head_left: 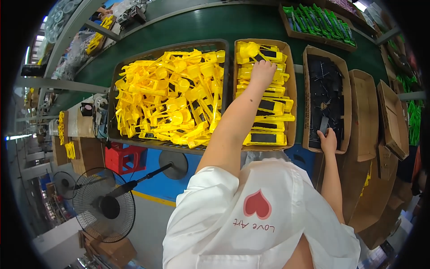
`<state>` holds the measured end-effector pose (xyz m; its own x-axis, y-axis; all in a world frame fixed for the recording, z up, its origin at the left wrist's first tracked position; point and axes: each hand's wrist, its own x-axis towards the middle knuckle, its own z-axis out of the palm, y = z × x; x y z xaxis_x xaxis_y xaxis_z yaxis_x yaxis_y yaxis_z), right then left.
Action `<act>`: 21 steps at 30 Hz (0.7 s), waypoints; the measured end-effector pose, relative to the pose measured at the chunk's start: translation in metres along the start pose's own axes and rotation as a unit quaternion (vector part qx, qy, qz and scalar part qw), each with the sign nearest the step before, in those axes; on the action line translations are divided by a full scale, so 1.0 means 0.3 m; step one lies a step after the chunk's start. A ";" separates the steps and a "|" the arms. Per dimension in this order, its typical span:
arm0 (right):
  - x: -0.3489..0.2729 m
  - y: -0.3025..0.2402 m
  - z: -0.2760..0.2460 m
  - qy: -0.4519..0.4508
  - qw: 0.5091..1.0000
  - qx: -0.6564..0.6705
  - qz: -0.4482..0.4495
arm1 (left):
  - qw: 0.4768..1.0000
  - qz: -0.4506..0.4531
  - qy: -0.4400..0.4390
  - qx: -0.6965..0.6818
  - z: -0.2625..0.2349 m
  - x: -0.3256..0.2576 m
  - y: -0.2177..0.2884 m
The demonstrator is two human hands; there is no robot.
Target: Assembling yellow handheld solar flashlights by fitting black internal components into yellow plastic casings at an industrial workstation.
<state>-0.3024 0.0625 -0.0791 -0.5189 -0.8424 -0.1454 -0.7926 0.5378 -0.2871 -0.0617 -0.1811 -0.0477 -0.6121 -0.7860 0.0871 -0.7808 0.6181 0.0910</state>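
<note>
White sleeves and the front of a white garment fill the lower middle of the head view, nearest the lens, and both forearms run up from them toward the table point(251, 22), a dark green belt-like surface. At about twelve o'clock from the body, the left hand point(262, 71) lies palm down, fingers curled onto the stacked yellow plastic parts point(266, 107) in the middle cardboard box point(291, 89); whether it has one pinched I cannot tell, since the fingertips are buried among the pieces. At about two o'clock, the right hand point(328, 140) rests on the near rim of the cardboard box of black parts point(326, 89), fingers closed over a dark strip at the edge. At ten o'clock sits a dark crate point(134, 58) heaped with loose yellow frames point(170, 94). To do this pick well, I judge it wise to lift one yellow piece straight up from the top layer so the tidy rows stay square, and to take a single black piece, not a tangle. A standing fan point(104, 206) is at eight o'clock, on the floor.
</note>
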 end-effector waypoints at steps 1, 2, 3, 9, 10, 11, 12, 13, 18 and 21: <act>-0.005 -0.007 -0.004 0.001 1.000 -0.009 -0.001 | 0.999 -0.034 -0.013 -0.025 0.000 0.004 0.015; -0.002 -0.006 -0.004 0.006 1.000 0.006 -0.009 | 0.996 -0.068 -0.002 -0.062 0.013 0.010 0.023; 0.005 -0.004 -0.009 0.013 1.000 0.021 -0.015 | 0.996 -0.068 -0.004 -0.061 0.016 0.009 0.038; 0.003 0.007 0.009 0.180 0.979 0.091 -0.033 | 0.852 -0.130 0.372 -0.346 -0.111 -0.080 -0.084; -0.001 0.019 0.033 0.270 0.957 0.086 -0.058 | 0.869 -0.114 0.402 -0.265 -0.142 -0.125 -0.168; 0.001 0.017 0.018 0.232 0.962 0.137 -0.038 | 0.888 -0.127 0.405 -0.177 -0.160 -0.195 -0.261; 0.000 0.005 0.003 0.231 0.962 0.138 -0.034 | 0.914 -0.213 0.327 -0.106 -0.153 -0.273 -0.349; -0.004 -0.013 -0.009 0.177 0.957 0.229 0.018 | 0.946 -0.247 0.205 -0.039 -0.144 -0.353 -0.410; 0.006 -0.003 0.000 0.134 0.947 0.290 0.014 | 0.991 -0.126 -0.027 -0.022 -0.141 -0.615 -0.464; -0.009 -0.008 -0.020 0.125 0.944 0.304 0.006 | 0.961 -0.245 0.001 -0.128 -0.229 -0.711 -0.497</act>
<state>-0.3010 0.0637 -0.0723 -0.6467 -0.7608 0.0540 -0.4949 0.3647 -0.7887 0.1940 -0.1047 -0.0118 -0.1781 -0.9837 -0.0267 -0.9188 0.1565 0.3625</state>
